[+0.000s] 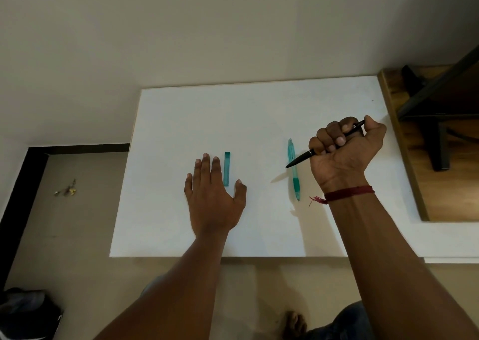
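Note:
A white table [259, 111] carries a slim teal case [226, 168] lying lengthwise near the middle. My left hand [213, 197] lies flat on the table with straight fingers, and the case sits between its index finger and thumb. A translucent green pen [293, 170] lies on the table to the right. My right hand [346, 149] is raised above the table and grips a black pen [302, 159] in a fist, its tip pointing left over the green pen. A red thread is tied round my right wrist.
A wooden shelf unit [404, 142] with dark metal legs stands against the table's right side. Beige floor lies to the left, with small scraps [66, 190] on it. A dark bag [26, 311] sits at the bottom left. A foot [295, 324] shows below the table's front edge.

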